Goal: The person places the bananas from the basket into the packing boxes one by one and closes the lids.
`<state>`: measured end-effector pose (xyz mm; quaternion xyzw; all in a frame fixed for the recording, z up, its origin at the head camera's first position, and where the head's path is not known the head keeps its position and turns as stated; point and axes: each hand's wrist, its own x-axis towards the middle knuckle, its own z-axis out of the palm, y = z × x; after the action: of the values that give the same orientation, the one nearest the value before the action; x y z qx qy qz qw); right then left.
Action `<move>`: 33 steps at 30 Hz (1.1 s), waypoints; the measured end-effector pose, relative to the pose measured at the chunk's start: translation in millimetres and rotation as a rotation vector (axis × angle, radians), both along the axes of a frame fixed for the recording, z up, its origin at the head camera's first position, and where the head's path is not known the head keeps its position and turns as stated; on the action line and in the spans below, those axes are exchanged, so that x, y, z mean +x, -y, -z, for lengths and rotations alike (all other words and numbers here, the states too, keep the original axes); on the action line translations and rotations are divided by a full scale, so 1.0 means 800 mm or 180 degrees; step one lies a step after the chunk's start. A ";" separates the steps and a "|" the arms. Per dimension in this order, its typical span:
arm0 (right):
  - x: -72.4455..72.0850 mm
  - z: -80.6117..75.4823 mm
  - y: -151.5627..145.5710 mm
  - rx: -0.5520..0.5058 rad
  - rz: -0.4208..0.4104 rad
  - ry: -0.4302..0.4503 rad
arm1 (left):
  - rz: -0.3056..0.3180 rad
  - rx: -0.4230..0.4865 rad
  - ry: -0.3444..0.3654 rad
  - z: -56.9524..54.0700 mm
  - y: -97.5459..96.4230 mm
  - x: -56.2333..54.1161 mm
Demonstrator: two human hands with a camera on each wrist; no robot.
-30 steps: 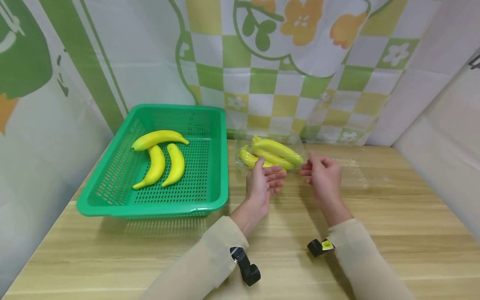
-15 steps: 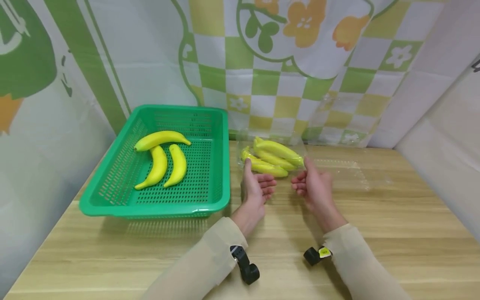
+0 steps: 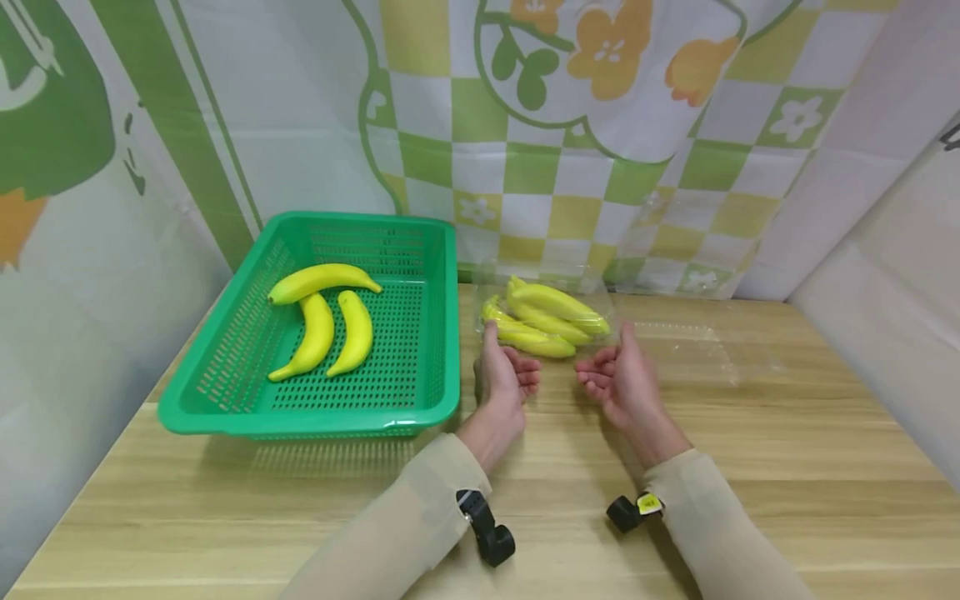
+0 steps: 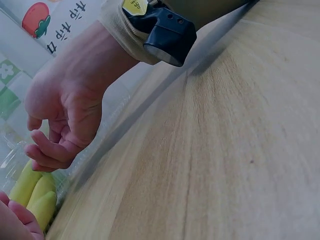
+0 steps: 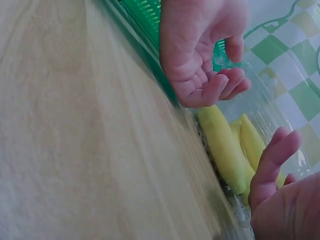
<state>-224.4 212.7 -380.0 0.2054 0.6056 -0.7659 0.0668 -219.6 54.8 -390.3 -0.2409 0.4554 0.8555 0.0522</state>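
Several yellow bananas (image 3: 551,310) lie together in a clear plastic container (image 3: 597,287) near the back wall. My left hand (image 3: 504,375) is by its front left corner, thumb pointing up, fingers loosely bent and holding nothing. Opposite, at the front right corner, my right hand (image 3: 628,387) has the same relaxed shape, palm turned inward. The right wrist view shows the bananas (image 5: 220,147) between my left hand (image 5: 202,55) and right hand (image 5: 285,195). In the left wrist view, my right hand (image 4: 67,115) hangs with curled, bare fingers.
To the left stands a green basket (image 3: 443,367) holding three bananas (image 3: 355,332). Right of my right hand lies another transparent plastic container (image 3: 686,354), hard to make out on the wooden table (image 3: 810,500). A patterned cloth (image 3: 525,167) covers the back wall.
Both hands have drawn slightly back toward me, and the right one has also shifted left. The front banana, partly covered by the left hand earlier, now shows fully. The bananas stay in place.
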 end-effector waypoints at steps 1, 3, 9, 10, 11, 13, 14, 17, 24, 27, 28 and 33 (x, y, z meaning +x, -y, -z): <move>-0.001 0.001 0.000 -0.0011 -0.0017 -0.0009 | -0.0019 0.0010 -0.0019 0.000 0.000 0.000; -0.002 0.003 -0.001 -0.0034 -0.0035 -0.0024 | -0.0050 0.0022 -0.0055 -0.001 0.001 -0.001; -0.003 0.007 0.002 -0.0030 -0.0001 -0.0027 | -0.0064 -0.0004 -0.0060 -0.003 0.002 -0.002; -0.004 0.007 0.002 -0.0029 0.0017 -0.0026 | -0.0066 -0.0016 -0.0053 -0.003 0.002 -0.002; -0.004 0.007 0.002 -0.0028 0.0029 -0.0032 | -0.0068 -0.0026 -0.0048 -0.003 0.002 -0.002; -0.005 0.008 0.002 -0.0030 0.0038 -0.0046 | -0.0067 -0.0049 -0.0050 -0.003 0.003 -0.002; -0.005 0.008 0.002 -0.0032 0.0041 -0.0061 | -0.0066 -0.0062 -0.0054 -0.003 0.003 -0.002; -0.007 0.010 0.001 -0.0024 0.0057 -0.0108 | -0.0059 -0.0092 -0.0062 -0.004 0.003 -0.002; -0.010 0.012 0.002 -0.0007 0.0082 -0.0196 | -0.0064 -0.0287 -0.0040 -0.003 0.003 -0.003; -0.011 0.012 0.002 -0.0024 0.0102 -0.0226 | -0.0077 -0.0327 -0.0059 -0.002 0.002 -0.004; -0.011 0.012 0.002 -0.0027 0.0101 -0.0239 | -0.0083 -0.0340 -0.0072 -0.003 0.002 -0.004; -0.012 0.013 0.001 -0.0015 0.0125 -0.0301 | -0.0120 -0.0373 -0.0127 -0.003 0.000 -0.005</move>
<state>-234.4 211.7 -390.3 0.1807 0.6022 -0.7773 0.0235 -223.3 54.6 -388.3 -0.2351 0.5011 0.8328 0.0128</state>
